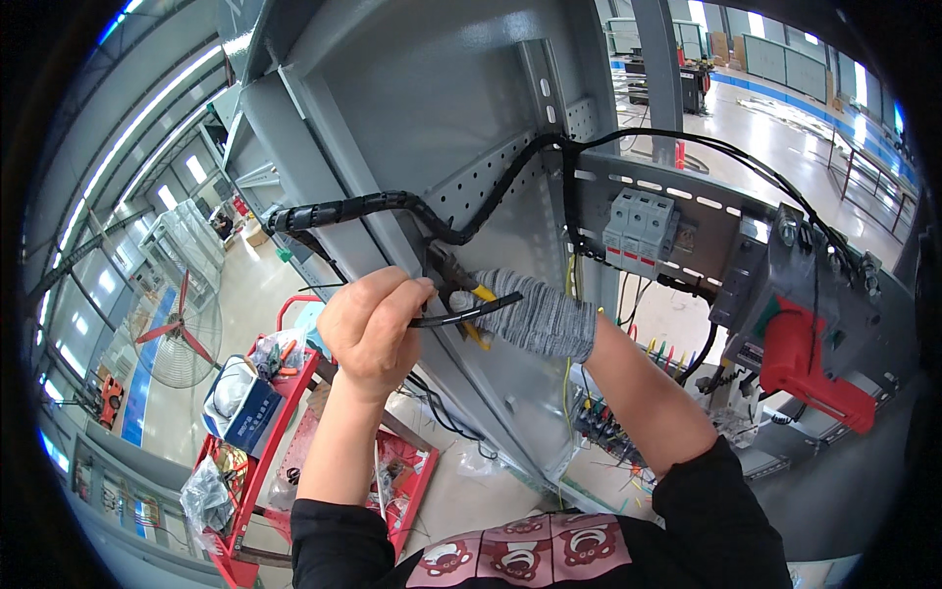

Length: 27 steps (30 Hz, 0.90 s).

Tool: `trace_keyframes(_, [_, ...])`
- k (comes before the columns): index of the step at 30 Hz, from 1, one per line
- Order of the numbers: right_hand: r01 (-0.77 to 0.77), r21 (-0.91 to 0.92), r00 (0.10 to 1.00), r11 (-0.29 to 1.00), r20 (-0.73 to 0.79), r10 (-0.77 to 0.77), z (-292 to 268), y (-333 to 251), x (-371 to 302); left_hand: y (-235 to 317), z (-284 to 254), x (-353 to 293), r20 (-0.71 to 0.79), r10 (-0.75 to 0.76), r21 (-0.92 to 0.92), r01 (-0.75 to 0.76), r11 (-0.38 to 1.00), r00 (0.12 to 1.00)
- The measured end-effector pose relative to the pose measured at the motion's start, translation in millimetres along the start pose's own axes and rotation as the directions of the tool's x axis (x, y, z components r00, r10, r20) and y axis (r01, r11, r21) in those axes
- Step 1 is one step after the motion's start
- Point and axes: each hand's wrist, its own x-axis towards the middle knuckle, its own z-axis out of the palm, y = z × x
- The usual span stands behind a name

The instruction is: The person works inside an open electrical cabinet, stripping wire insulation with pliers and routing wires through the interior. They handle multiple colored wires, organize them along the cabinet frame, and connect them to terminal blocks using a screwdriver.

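My bare left hand point(368, 319) is closed, its fingers pinching a short black strip point(469, 312) that looks like spiral cable wrap. The strip's free end points right, passing in front of my right hand. That right hand point(538, 312), in a grey knitted glove, grips a pair of pliers point(481, 294) with yellow handles. The plier jaws point up and left, near the cabinet's upright post; whether they touch anything is hard to see. Above both hands, a thick black wrapped cable bundle point(456, 236) runs across the grey cabinet panel point(422, 118).
To the right are a white-grey breaker block point(638, 231) on a slotted rail and a switch with a red handle point(810, 363). Lower left stands a red tool cart point(260, 466) holding a blue box point(240, 407). Behind it is a fan point(177, 329) with red blades.
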Motion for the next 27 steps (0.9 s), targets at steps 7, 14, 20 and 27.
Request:
trace_keyframes(7, [-0.102, 0.267, 0.988, 0.958, 0.137, 0.067, -12.0, -12.7, 1.3, 0.6, -0.9, 1.1, 0.005, 0.000, -0.007, 0.000, 1.000, 1.000])
trace_keyframes(14, [-0.036, 0.222, 0.998, 0.974, 0.054, 0.025, -1.2, 0.1, 4.9, 1.7, 0.3, 0.5, -0.005, -0.010, -0.016, 0.010, 1.000, 1.000])
trace_keyframes(20, [-0.239, 0.425, 0.965, 0.873, 0.206, 0.165, -10.7, -11.1, 6.2, 5.5, 2.6, 2.8, -0.017, -0.083, -0.094, 0.081, 0.992, 0.996])
trace_keyframes(27, [-0.226, 0.606, 0.972, 0.763, 0.191, 0.136, -5.6, -8.3, 2.7, 7.4, 0.7, 4.8, -0.004, -0.101, -0.092, 0.100, 0.991, 0.995])
